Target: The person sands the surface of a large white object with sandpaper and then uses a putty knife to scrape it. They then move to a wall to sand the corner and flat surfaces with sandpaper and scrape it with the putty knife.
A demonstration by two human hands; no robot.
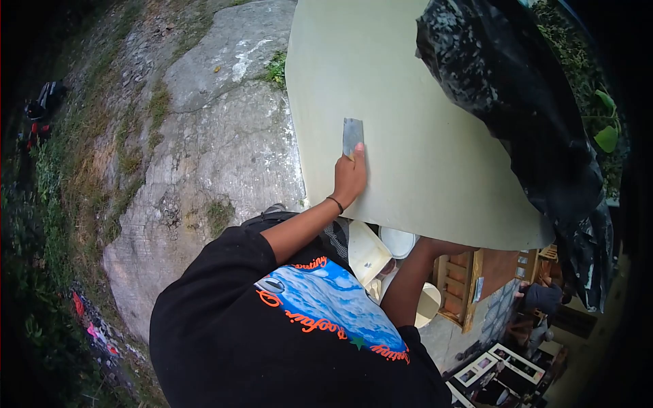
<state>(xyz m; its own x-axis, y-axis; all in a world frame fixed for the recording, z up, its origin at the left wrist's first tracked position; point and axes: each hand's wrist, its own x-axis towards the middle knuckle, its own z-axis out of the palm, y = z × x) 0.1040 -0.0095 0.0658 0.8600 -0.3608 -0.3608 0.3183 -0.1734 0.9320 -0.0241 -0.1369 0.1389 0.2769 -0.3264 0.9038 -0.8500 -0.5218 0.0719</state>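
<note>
My left hand [350, 175], with a dark band at the wrist, is closed around a putty knife [353, 136]. The knife's flat grey metal blade lies against the face of a large pale green-grey panel [408, 136]. The panel's surface is smooth and curves toward the right side of the view. My right forearm [408, 279] reaches up to the panel's lower edge and passes behind it. The right hand itself is hidden there.
Black plastic sheeting [503, 88] hangs over the panel's right side. Below the panel sit a cream tray [367, 251], a white bucket [398, 240] and an open pail [428, 302]. Wooden frames [452, 285] and a person [542, 297] appear at lower right. Cracked concrete [204, 136] lies to the left.
</note>
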